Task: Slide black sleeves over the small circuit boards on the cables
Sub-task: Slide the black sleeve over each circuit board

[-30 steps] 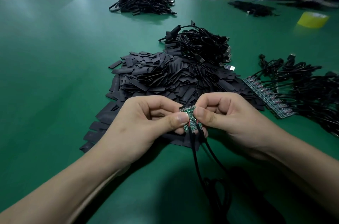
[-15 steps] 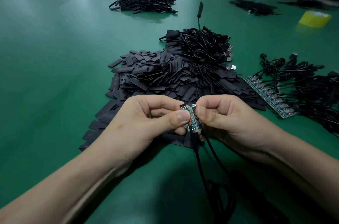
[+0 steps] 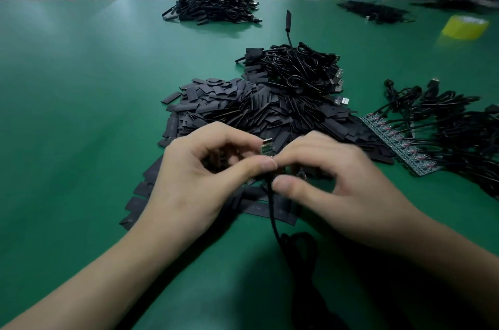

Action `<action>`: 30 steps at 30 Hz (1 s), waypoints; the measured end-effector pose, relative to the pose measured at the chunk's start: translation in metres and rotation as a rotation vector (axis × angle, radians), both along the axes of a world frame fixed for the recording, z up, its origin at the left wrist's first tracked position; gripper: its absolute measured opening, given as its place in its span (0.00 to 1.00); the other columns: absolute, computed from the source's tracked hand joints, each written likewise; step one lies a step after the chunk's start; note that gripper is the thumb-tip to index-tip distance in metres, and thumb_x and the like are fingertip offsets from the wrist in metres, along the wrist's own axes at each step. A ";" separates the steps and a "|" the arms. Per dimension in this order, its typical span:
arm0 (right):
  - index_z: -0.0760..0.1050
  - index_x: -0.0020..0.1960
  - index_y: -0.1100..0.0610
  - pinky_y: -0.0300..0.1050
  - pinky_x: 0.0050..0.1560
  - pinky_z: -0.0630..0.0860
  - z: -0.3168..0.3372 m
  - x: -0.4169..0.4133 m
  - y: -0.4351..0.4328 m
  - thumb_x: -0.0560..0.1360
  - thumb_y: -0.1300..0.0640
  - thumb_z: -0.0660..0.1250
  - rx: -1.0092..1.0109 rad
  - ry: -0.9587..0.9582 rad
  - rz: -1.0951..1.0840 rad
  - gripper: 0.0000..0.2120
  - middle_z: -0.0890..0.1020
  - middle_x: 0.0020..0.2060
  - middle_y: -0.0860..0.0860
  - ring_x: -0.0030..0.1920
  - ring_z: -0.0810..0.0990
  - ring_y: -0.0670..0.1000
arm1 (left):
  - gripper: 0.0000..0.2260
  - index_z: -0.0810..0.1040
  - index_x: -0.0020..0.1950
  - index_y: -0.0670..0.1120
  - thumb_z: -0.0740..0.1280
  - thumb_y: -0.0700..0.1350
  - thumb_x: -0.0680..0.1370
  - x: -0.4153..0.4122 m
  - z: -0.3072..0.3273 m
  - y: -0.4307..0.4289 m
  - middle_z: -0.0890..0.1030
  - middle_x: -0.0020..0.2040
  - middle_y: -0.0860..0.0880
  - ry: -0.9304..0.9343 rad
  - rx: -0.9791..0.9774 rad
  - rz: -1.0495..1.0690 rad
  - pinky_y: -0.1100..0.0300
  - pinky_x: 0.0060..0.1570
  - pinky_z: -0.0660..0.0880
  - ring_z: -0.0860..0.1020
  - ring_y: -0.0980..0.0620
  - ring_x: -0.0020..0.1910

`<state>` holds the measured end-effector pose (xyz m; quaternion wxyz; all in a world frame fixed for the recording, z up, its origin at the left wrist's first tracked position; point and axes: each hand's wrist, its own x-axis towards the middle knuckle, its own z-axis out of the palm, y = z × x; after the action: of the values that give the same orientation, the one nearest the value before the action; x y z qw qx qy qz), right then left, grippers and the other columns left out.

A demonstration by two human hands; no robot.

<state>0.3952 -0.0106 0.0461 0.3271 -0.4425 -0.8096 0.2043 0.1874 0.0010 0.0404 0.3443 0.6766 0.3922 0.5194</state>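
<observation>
My left hand (image 3: 205,175) pinched the board (image 3: 266,147), tip bare to take a sleeve (image 3: 232,108); right hand (image 3: 337,181) curled just beside it, grip unclear.

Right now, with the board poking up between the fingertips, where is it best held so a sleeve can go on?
Hold the board probably at its lower end, where the cable joins, pinched across its flat faces from the left, as the left hand does. Its top end stands bare and free, so a sleeve from the pile can come over it from above.
</observation>
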 end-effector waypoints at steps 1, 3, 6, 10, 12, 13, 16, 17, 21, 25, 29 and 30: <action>0.83 0.50 0.49 0.49 0.54 0.77 -0.001 -0.004 -0.002 0.75 0.44 0.69 -0.084 0.072 0.015 0.10 0.84 0.45 0.44 0.49 0.82 0.47 | 0.05 0.83 0.43 0.55 0.78 0.51 0.70 0.001 0.000 0.000 0.82 0.40 0.56 0.054 0.053 -0.004 0.68 0.43 0.72 0.79 0.59 0.40; 0.81 0.46 0.52 0.51 0.51 0.80 0.003 -0.007 -0.004 0.76 0.52 0.69 -0.247 0.277 0.064 0.05 0.85 0.40 0.51 0.42 0.84 0.51 | 0.03 0.83 0.49 0.55 0.69 0.51 0.77 -0.002 -0.001 0.003 0.82 0.48 0.57 0.189 0.162 0.006 0.65 0.52 0.73 0.81 0.55 0.51; 0.76 0.44 0.57 0.42 0.42 0.80 0.018 0.000 -0.002 0.77 0.55 0.64 -0.409 0.702 0.146 0.07 0.85 0.34 0.55 0.37 0.83 0.52 | 0.11 0.83 0.60 0.53 0.63 0.46 0.83 -0.011 -0.003 0.010 0.81 0.57 0.57 0.556 0.350 0.089 0.54 0.59 0.73 0.77 0.53 0.59; 0.72 0.48 0.57 0.35 0.23 0.71 0.036 0.026 0.006 0.81 0.54 0.59 -0.660 1.133 0.287 0.08 0.70 0.26 0.46 0.21 0.69 0.43 | 0.15 0.81 0.65 0.55 0.68 0.42 0.80 -0.013 -0.008 0.014 0.81 0.63 0.59 0.957 0.444 0.079 0.51 0.57 0.71 0.76 0.49 0.62; 0.71 0.51 0.58 0.34 0.18 0.61 0.044 0.045 0.016 0.84 0.56 0.57 -0.831 1.243 0.426 0.07 0.64 0.27 0.47 0.20 0.62 0.45 | 0.14 0.82 0.64 0.56 0.70 0.44 0.79 -0.011 -0.009 0.015 0.82 0.61 0.60 0.993 0.456 0.090 0.54 0.55 0.69 0.77 0.50 0.61; 0.70 0.53 0.60 0.36 0.19 0.57 0.050 0.054 0.020 0.85 0.57 0.57 -0.922 1.281 0.459 0.07 0.62 0.29 0.48 0.22 0.61 0.46 | 0.13 0.83 0.62 0.56 0.71 0.45 0.79 -0.010 -0.009 0.015 0.82 0.59 0.59 0.998 0.468 0.099 0.55 0.54 0.67 0.77 0.50 0.60; 0.73 0.50 0.57 0.36 0.19 0.55 0.052 0.069 0.025 0.82 0.53 0.63 -0.853 1.056 0.309 0.07 0.62 0.28 0.46 0.22 0.58 0.45 | 0.09 0.85 0.59 0.55 0.72 0.48 0.78 -0.007 -0.007 0.016 0.83 0.55 0.58 0.992 0.475 0.112 0.55 0.52 0.67 0.78 0.49 0.57; 0.74 0.47 0.54 0.34 0.18 0.56 0.052 0.069 0.023 0.80 0.51 0.65 -0.754 0.878 0.197 0.07 0.63 0.26 0.45 0.21 0.57 0.44 | 0.09 0.85 0.58 0.55 0.72 0.49 0.78 -0.006 -0.007 0.016 0.82 0.54 0.57 0.991 0.474 0.111 0.55 0.52 0.67 0.77 0.48 0.57; 0.76 0.42 0.51 0.37 0.25 0.62 0.038 0.042 0.014 0.78 0.41 0.63 -0.399 0.215 -0.080 0.15 0.69 0.26 0.45 0.25 0.64 0.45 | 0.07 0.85 0.55 0.54 0.73 0.50 0.77 -0.003 -0.004 0.014 0.82 0.53 0.58 0.999 0.453 0.091 0.54 0.52 0.69 0.78 0.49 0.56; 0.76 0.44 0.51 0.45 0.32 0.63 0.014 0.021 0.009 0.76 0.38 0.63 -0.291 0.011 -0.128 0.17 0.68 0.27 0.44 0.28 0.64 0.44 | 0.06 0.84 0.54 0.55 0.72 0.51 0.78 -0.004 -0.003 0.014 0.81 0.52 0.58 0.995 0.446 0.071 0.55 0.50 0.68 0.79 0.51 0.53; 0.78 0.45 0.53 0.42 0.34 0.63 -0.001 0.013 0.007 0.80 0.45 0.66 -0.292 0.068 -0.139 0.13 0.71 0.28 0.43 0.29 0.64 0.41 | 0.05 0.83 0.52 0.54 0.73 0.49 0.77 -0.007 -0.005 0.015 0.80 0.48 0.57 0.948 0.473 0.072 0.52 0.49 0.71 0.79 0.50 0.50; 0.78 0.46 0.53 0.42 0.35 0.63 -0.004 0.012 0.008 0.80 0.45 0.66 -0.300 0.089 -0.141 0.12 0.72 0.29 0.43 0.29 0.65 0.40 | 0.06 0.83 0.52 0.54 0.74 0.49 0.77 -0.007 -0.005 0.015 0.80 0.47 0.57 0.905 0.453 0.063 0.51 0.49 0.71 0.79 0.51 0.49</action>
<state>0.4069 -0.0030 0.0424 0.3064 -0.5328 -0.7216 0.3186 0.1799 0.0158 0.0351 -0.0314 0.8795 0.3996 0.2564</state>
